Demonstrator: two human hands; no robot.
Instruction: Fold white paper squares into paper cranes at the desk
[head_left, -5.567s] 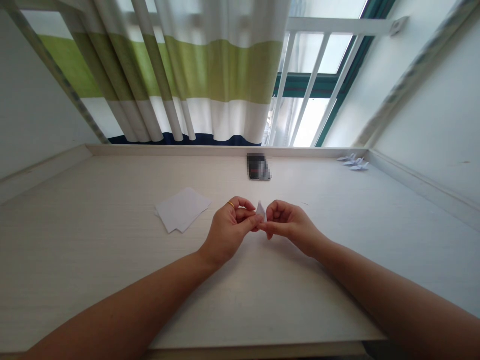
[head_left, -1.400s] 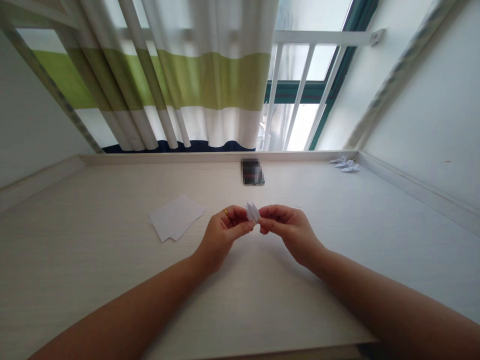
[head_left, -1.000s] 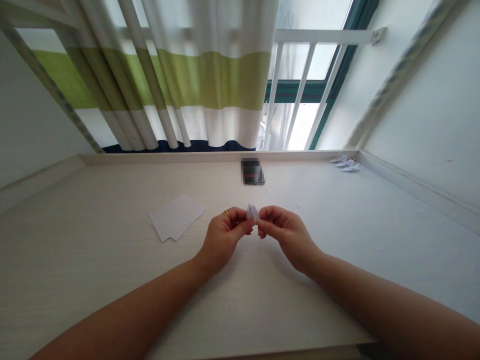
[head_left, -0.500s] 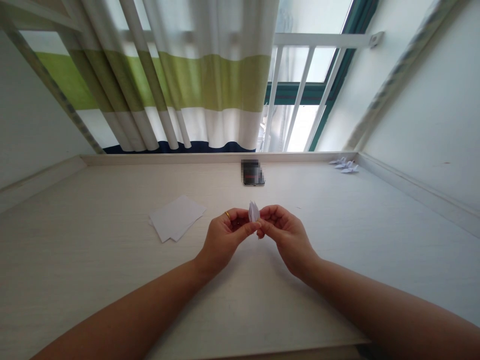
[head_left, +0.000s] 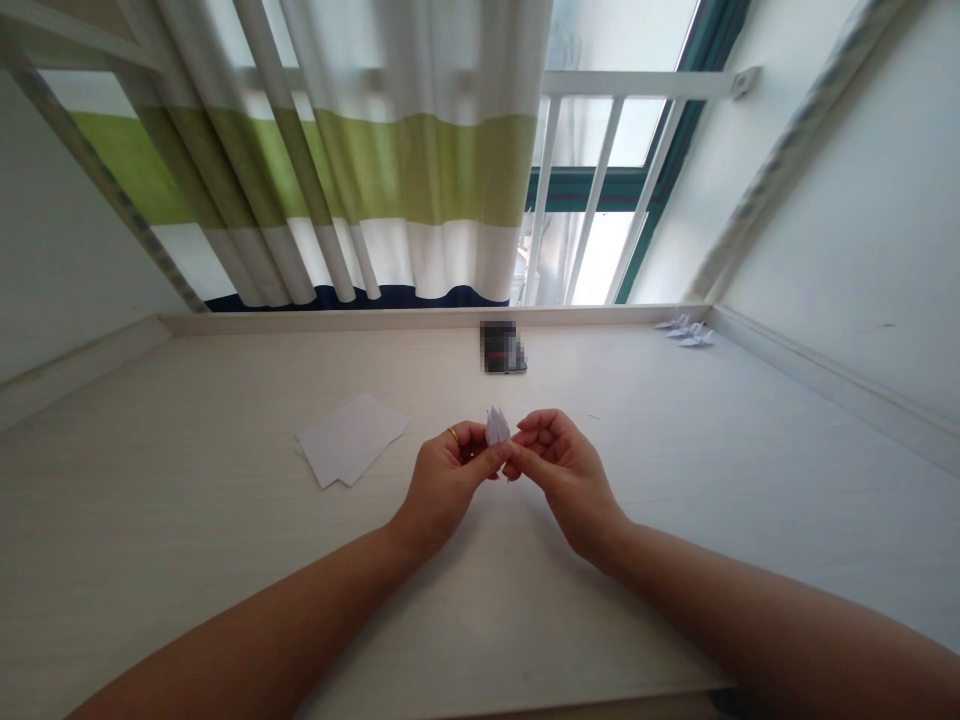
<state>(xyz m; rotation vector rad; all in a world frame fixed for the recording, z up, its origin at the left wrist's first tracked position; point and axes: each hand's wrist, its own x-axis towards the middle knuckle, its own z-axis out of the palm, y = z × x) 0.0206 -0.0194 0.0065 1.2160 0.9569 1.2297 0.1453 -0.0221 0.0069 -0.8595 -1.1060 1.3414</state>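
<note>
A small white folded paper piece point(head_left: 496, 426) stands upright between both of my hands, a little above the pale wooden desk point(head_left: 187, 520). My left hand point(head_left: 450, 475), with a gold ring on one finger, pinches its lower left side. My right hand point(head_left: 559, 465) pinches its lower right side with thumb and forefinger, the other fingers curled. Most of the paper's lower part is hidden by my fingertips.
A loose stack of white paper sheets point(head_left: 351, 437) lies left of my hands. A dark blurred object point(head_left: 502, 347) sits at the desk's back edge. Several small folded paper figures point(head_left: 686, 331) rest in the far right corner. A striped curtain point(head_left: 375, 190) and window bars point(head_left: 592, 190) stand behind.
My hands have shifted slightly left and closer together, and the folded paper has turned a little between my fingertips. The grip of both hands stays on it.
</note>
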